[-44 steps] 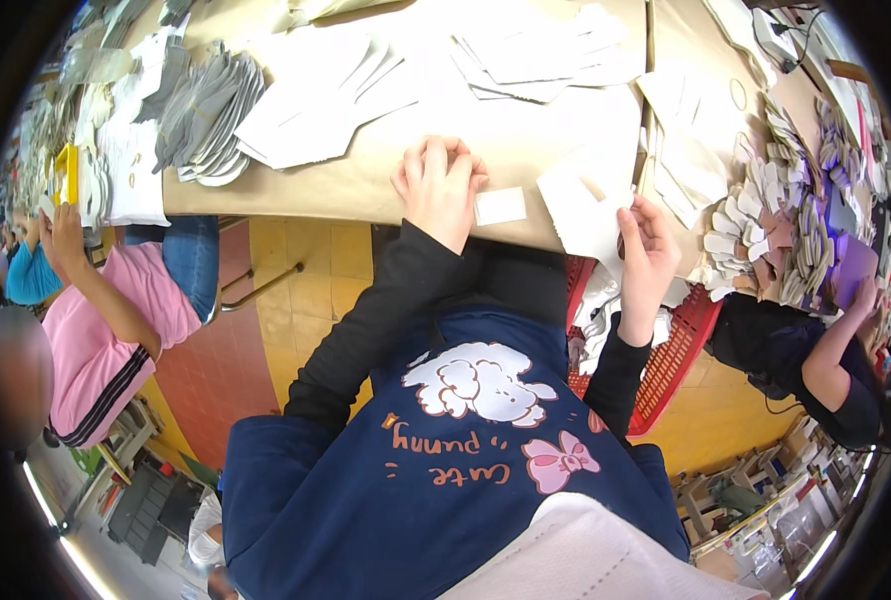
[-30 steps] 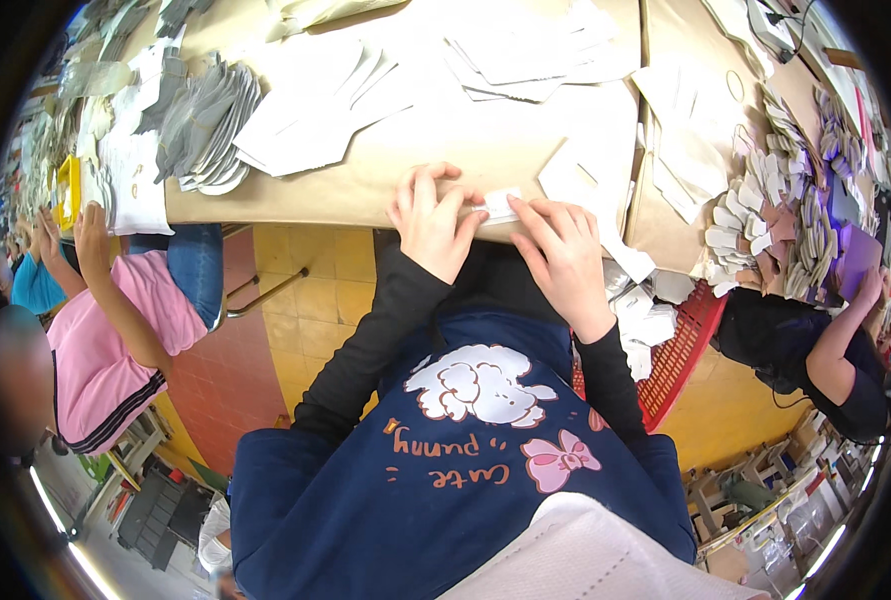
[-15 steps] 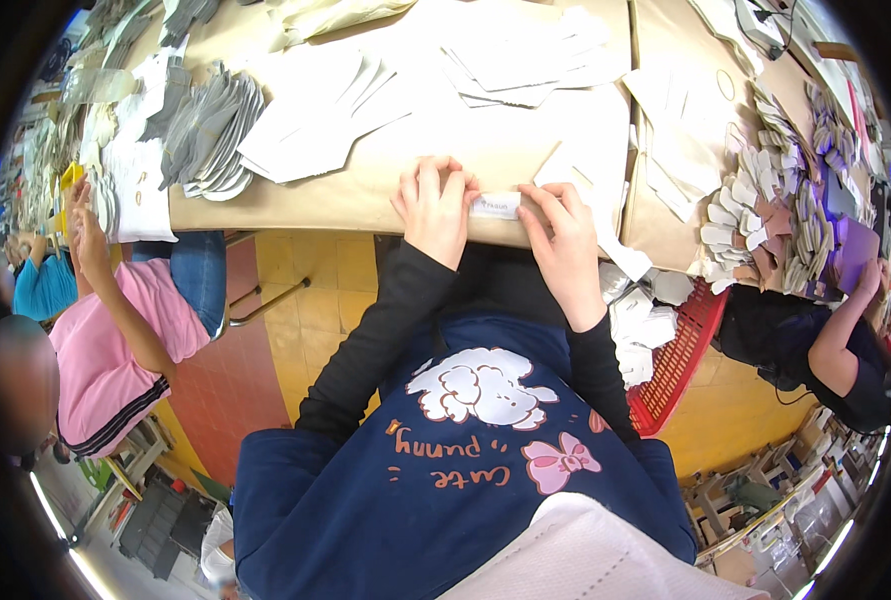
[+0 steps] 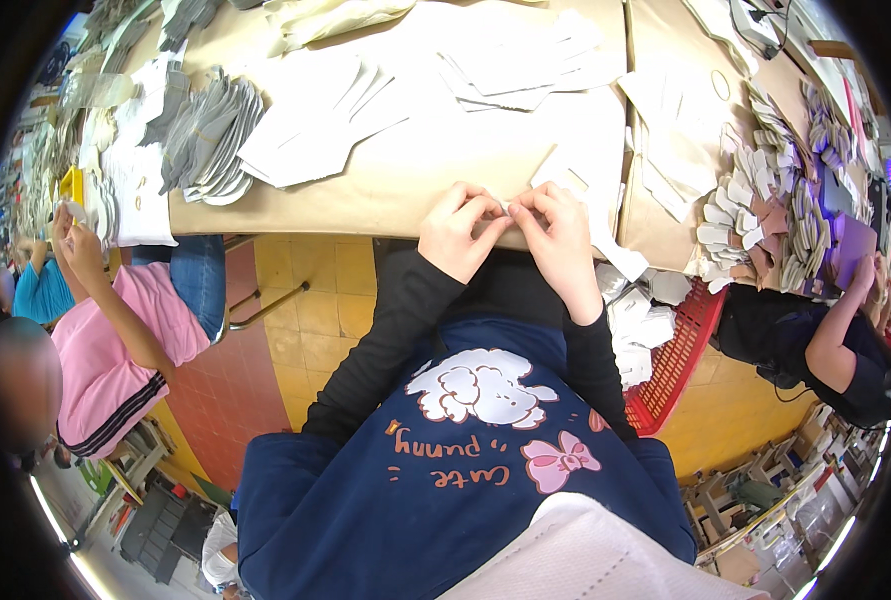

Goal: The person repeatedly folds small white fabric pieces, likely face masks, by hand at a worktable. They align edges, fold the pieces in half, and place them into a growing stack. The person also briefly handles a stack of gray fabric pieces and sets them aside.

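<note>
Close together at the front edge of the brown-covered table (image 4: 405, 180), my left hand (image 4: 457, 235) and my right hand (image 4: 559, 240) meet fingertip to fingertip. Both are closed in a pinch on a small white label (image 4: 506, 208). Only a sliver of the label shows; the fingers cover most of it. Beside my right hand lie white cut pieces (image 4: 605, 215), partly under or behind its fingers, one end hanging over the table edge.
Stacked white sheets (image 4: 305, 130) and grey pieces (image 4: 210, 140) lie to the left. More white pieces (image 4: 525, 75) lie farther back. At right are bundled small pieces (image 4: 755, 215) and a red basket (image 4: 680, 360) below the table. A person in pink (image 4: 130, 325) works at left, another in dark clothes (image 4: 805, 345) at right.
My hands have drawn together and the label, lying flat between them earlier, is now pinched and mostly hidden. At left, the person in pink has lowered their hands slightly.
</note>
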A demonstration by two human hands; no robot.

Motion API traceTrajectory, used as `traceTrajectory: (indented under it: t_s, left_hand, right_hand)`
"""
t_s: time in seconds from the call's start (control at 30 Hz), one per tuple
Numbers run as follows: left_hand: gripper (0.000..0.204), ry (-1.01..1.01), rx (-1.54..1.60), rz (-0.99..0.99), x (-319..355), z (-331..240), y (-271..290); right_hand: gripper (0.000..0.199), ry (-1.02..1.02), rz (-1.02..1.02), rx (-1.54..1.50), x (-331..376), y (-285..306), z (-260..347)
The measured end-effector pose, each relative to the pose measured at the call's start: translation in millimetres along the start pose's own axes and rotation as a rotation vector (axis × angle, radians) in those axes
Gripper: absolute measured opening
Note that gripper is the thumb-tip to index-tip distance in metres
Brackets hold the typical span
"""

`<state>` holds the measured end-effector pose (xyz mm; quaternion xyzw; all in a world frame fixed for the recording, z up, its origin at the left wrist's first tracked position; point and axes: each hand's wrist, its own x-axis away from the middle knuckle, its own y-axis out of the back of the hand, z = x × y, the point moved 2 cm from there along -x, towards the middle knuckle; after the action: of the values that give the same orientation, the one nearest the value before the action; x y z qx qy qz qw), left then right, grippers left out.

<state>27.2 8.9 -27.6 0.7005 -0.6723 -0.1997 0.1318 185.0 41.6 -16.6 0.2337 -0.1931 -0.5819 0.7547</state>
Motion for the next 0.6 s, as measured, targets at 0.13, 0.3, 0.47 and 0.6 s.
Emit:
traceTrajectory:
  t_s: [0.13,0.3,0.47,0.6]
  left_hand:
    - [0.013,0.062,0.069,0.035,-2.6,2.8,1.4]
    - [0.014,0.201,0.190,0.099,-6.0,7.3,5.2]
    - [0.010,0.228,0.164,0.117,-5.2,5.3,5.9]
    - [0.010,0.250,0.155,0.090,-5.8,6.8,3.6]
  right_hand:
    - [0.014,-0.051,0.027,-0.036,1.0,0.1,-0.5]
    - [0.014,-0.048,0.045,-0.052,0.4,0.2,-0.3]
    - [0.013,-0.023,0.038,-0.045,2.2,0.9,0.3]
    - [0.011,-0.053,-0.038,-0.060,2.4,-3.5,-1.7]
